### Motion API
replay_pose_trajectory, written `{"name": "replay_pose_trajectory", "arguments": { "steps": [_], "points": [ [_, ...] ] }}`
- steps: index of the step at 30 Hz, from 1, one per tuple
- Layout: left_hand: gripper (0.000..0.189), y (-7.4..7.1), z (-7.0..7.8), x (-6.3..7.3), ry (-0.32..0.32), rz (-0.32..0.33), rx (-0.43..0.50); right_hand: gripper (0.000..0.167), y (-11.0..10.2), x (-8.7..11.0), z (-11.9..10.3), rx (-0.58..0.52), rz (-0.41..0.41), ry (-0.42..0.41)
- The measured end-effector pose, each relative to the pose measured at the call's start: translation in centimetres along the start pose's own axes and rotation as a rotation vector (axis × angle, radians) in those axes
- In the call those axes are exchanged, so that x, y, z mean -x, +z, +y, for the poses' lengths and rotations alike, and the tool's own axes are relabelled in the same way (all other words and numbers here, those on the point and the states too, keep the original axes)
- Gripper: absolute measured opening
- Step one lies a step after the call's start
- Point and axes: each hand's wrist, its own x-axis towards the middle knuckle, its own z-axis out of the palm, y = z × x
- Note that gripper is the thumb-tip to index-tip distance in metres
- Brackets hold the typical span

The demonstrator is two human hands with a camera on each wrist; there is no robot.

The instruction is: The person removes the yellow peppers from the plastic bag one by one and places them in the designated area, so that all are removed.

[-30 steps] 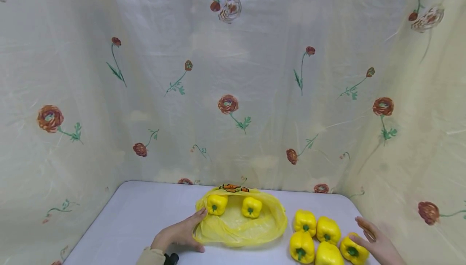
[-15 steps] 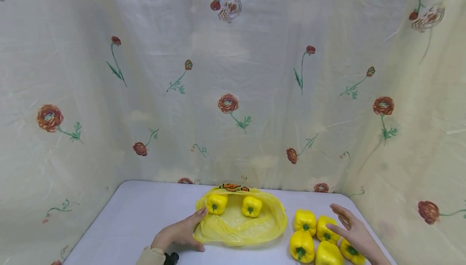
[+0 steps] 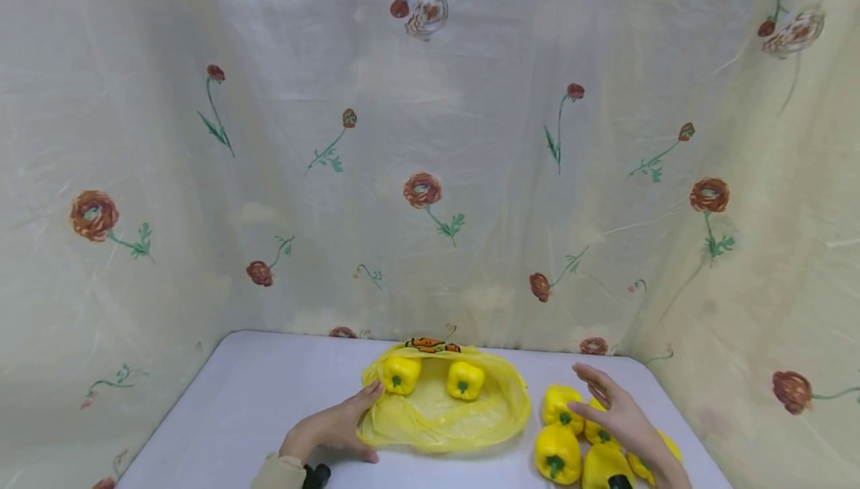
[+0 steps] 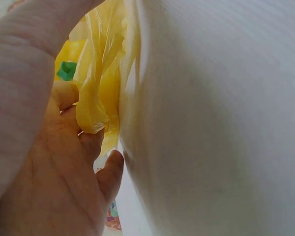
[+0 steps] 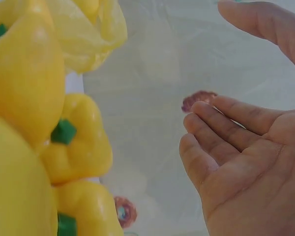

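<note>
A yellow plastic bag (image 3: 437,433) lies mouth-forward on the table, with one yellow bell pepper (image 3: 401,375) at its left inside and another bell pepper (image 3: 466,381) further right. My left hand (image 3: 336,425) touches the bag's left rim, thumb and fingers spread apart; in the left wrist view plastic (image 4: 96,98) drapes over its fingers. Above a cluster of several yellow bell peppers (image 3: 558,453) right of the bag hovers my right hand (image 3: 621,418). Its palm (image 5: 255,182) faces left with nothing in it, and it partly covers the rear and right peppers.
The white table (image 3: 269,377) extends left of the bag. A floral curtain (image 3: 490,250) hangs behind the table and along both sides. The pepper cluster stands close to the table's right edge.
My right hand has moved left and slightly up, from the rightmost bell pepper to above the middle of the cluster. The left hand, bag and peppers keep their places.
</note>
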Motion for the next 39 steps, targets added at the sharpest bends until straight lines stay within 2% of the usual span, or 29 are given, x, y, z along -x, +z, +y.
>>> {"name": "replay_pose_trajectory", "arguments": {
  "steps": [13,24,32,39],
  "points": [
    [0.115,0.0,0.0,0.0,0.005,-0.002,0.011,0.076,3.3,-2.5,-2.1,-0.085,-0.076,-0.020],
    [0.115,0.0,0.2,0.0,-0.023,0.002,0.004,0.076,6.5,-4.7,-3.7,-0.189,-0.133,-0.044],
    [0.115,0.1,-0.2,-0.2,-0.016,0.006,-0.012,0.074,8.2,-6.4,-3.8,-0.218,-0.173,-0.048],
    [0.114,0.0,-0.2,-0.1,-0.008,0.003,-0.014,0.074,9.4,-7.7,-3.6,-0.196,-0.150,-0.009]
  ]
}}
